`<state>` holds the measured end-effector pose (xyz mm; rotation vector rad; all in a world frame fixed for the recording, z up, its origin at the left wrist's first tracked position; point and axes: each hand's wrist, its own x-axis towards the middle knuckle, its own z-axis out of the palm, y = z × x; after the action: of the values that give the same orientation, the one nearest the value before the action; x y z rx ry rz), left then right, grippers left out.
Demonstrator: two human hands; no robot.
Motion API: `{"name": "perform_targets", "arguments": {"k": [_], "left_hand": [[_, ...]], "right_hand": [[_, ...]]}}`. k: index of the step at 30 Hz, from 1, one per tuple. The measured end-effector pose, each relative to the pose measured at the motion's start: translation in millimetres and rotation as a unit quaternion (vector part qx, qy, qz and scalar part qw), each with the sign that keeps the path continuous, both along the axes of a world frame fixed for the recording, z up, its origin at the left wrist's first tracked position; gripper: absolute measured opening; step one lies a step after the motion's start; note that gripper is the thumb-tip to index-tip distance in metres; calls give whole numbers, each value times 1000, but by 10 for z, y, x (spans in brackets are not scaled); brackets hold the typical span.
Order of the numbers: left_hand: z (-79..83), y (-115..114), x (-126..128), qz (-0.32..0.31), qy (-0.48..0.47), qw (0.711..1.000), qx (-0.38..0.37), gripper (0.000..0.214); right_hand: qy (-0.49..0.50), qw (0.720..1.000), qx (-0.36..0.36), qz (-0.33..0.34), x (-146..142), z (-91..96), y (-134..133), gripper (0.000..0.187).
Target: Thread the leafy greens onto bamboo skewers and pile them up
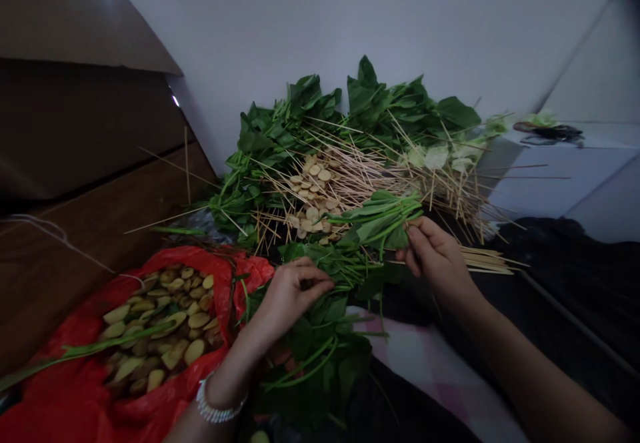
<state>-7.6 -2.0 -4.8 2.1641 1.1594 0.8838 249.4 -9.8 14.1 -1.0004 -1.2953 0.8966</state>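
My right hand (437, 259) is closed, with thumb and fingers pinched at the stem ends of a small bunch of leafy greens (383, 219). Its leaves point left, over the skewers. My left hand (295, 293) is lower and to the left, thumb and fingertips brought together just above a loose heap of green stems and leaves (345, 266). Whatever it pinches is too small to make out. More dark green leaves (325, 369) lie below, over my lap. A beaded bracelet (217, 403) circles my left wrist.
Thin wooden skewers (365, 176) are piled ahead, many bearing potato slices (313, 176). Skewered greens (270, 129) lean by the white wall; pale cabbage pieces (440, 156) sit right. A red plastic bag (65, 369) of cut potatoes (173, 349) stands left. Bare skewers (487, 261) lie beyond my right hand.
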Motion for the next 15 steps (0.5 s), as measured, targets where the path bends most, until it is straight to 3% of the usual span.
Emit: {"name": "perform_targets", "arguments": {"k": [3, 7, 10, 15], "left_hand": [[-65, -40, 78, -26, 161, 982, 100, 16], [-139, -59, 156, -12, 312, 940, 141, 18], [-167, -64, 175, -7, 331, 933, 143, 14], [-182, -65, 164, -24, 296, 948, 117, 13]], "right_hand": [[-6, 1000, 0, 10, -18, -11, 3, 25], [-11, 1000, -2, 18, -35, -23, -12, 24], [-12, 1000, -5, 22, -39, -27, -27, 25], [-19, 999, -8, 36, -43, -22, -36, 26]]}}
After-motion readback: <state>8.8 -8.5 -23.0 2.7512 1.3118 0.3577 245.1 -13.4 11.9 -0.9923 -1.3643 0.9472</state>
